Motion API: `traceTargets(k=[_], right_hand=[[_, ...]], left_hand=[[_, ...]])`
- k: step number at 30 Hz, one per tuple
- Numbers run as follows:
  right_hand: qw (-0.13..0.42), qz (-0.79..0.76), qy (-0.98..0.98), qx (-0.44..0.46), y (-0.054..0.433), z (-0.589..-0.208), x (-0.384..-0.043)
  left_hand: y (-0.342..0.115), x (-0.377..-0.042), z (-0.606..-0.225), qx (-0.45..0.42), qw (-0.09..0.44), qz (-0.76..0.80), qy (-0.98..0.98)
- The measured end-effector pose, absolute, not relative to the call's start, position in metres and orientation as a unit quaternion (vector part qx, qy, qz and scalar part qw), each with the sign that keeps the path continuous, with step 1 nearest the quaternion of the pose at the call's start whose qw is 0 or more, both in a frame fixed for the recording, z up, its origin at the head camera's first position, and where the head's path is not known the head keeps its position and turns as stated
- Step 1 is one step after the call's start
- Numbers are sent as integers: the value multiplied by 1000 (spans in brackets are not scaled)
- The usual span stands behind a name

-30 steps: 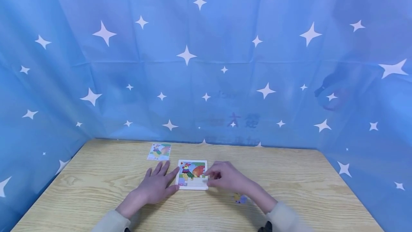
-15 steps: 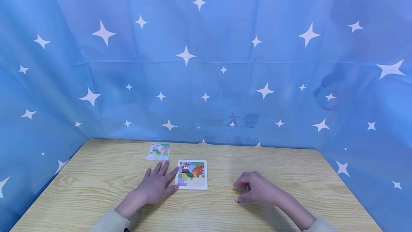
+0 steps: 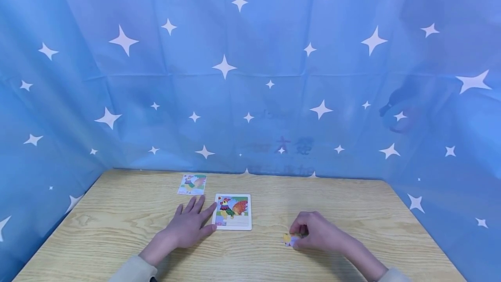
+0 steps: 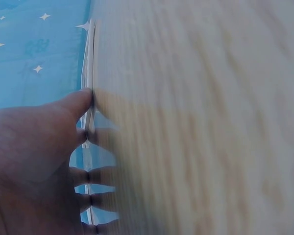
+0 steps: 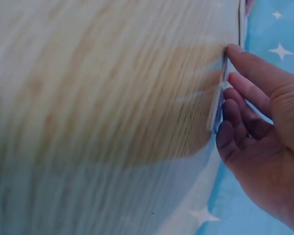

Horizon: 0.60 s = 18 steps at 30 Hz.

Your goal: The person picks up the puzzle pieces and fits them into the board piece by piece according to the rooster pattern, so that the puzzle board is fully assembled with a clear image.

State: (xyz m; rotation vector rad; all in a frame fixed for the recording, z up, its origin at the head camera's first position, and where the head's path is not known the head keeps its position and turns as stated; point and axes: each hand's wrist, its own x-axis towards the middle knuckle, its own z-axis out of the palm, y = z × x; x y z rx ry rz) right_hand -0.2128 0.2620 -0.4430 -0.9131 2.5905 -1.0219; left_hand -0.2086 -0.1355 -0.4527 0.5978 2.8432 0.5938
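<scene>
A jigsaw tray (image 3: 238, 222) with a white rim holds a rooster picture, and bare pale board shows in its lower right part. My left hand (image 3: 187, 227) lies spread on the table, its index finger and thumb touching the tray's left edge. To the right of the tray, my right hand (image 3: 318, 234) pinches at a yellow and purple puzzle piece (image 3: 287, 239) lying on the table. The right wrist view shows thumb and fingertips at the thin edge of the puzzle piece (image 5: 216, 115). Part of it is hidden under the hand, so whether more pieces lie there I cannot tell.
A square card (image 3: 192, 185) printed with the same rooster lies behind the left hand, near the back of the wooden table (image 3: 250, 258). A blue curtain (image 3: 250, 95) with white stars hangs along the back and sides.
My right hand has left the tray's right edge, moved right and toward me, and settled with its fingers on the puzzle piece. The left hand has stayed at the tray.
</scene>
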Motion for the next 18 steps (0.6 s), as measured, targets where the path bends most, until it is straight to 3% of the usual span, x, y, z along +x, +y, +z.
traceTargets(k=[13, 18], right_hand=[[151, -355, 874, -294, 252, -440, -217], [145, -383, 862, -298, 242, -437, -218]], left_hand=[[-135, -208, -451, 197, 88, 196, 956], [-135, -208, -452, 198, 88, 195, 957]])
